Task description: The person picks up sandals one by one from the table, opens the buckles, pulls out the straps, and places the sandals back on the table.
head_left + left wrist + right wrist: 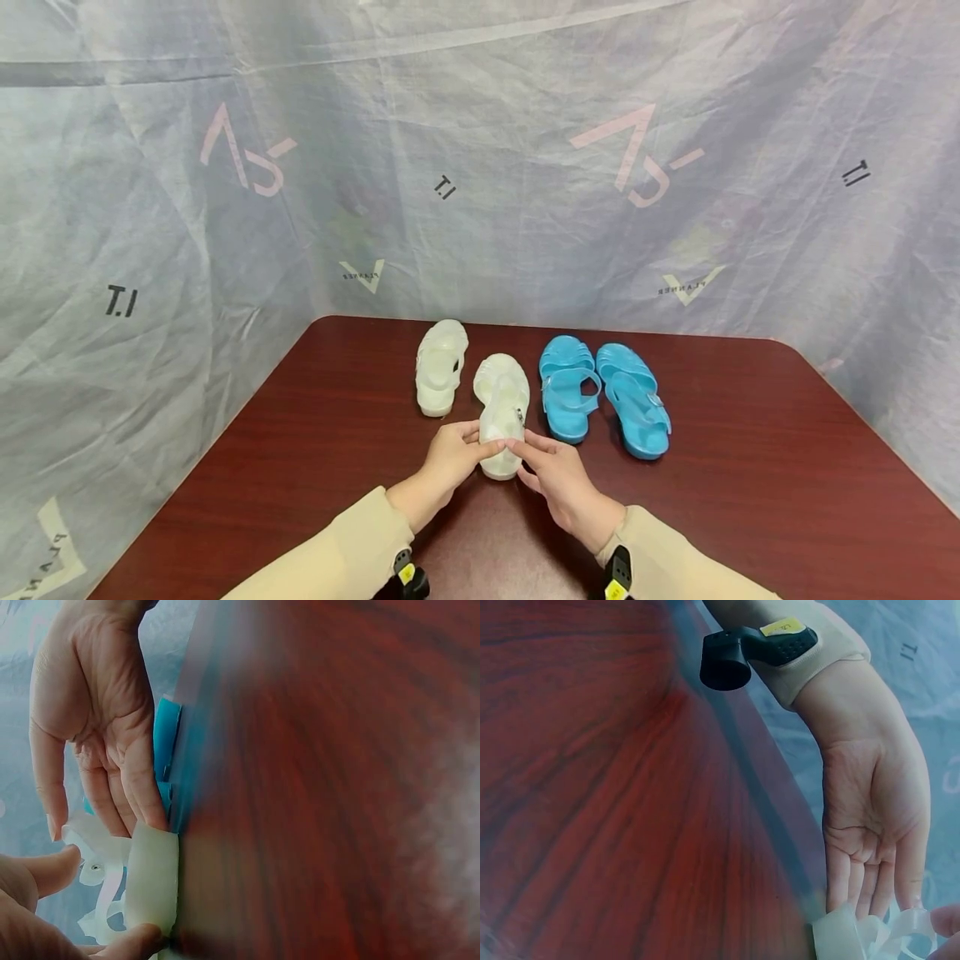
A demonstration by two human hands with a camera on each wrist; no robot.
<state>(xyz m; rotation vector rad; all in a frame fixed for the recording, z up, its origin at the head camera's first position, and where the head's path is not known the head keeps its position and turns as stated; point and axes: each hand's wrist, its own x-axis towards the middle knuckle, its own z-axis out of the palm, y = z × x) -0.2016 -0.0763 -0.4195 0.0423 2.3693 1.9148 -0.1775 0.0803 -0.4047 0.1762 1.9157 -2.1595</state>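
A white sandal (502, 387) lies in front of me, toe pointing to the far side, with a small metal buckle on its right. My left hand (448, 457) grips its heel end from the left, thumb over the heel strap and fingers along the side. From the right, my right hand (558, 479) holds the same heel end, its thumb tip meeting the left thumb. In the left wrist view the sandal's pale heel (152, 877) stands between both hands' fingers. The right wrist view shows the heel (838, 934) at the left hand's fingertips.
Another white sandal (441, 367) lies to the left and farther back. Two blue sandals, one nearer (567, 421) and one farther right (643, 433), lie side by side on the dark red table (750, 467). A printed grey cloth (510, 167) hangs behind the table.
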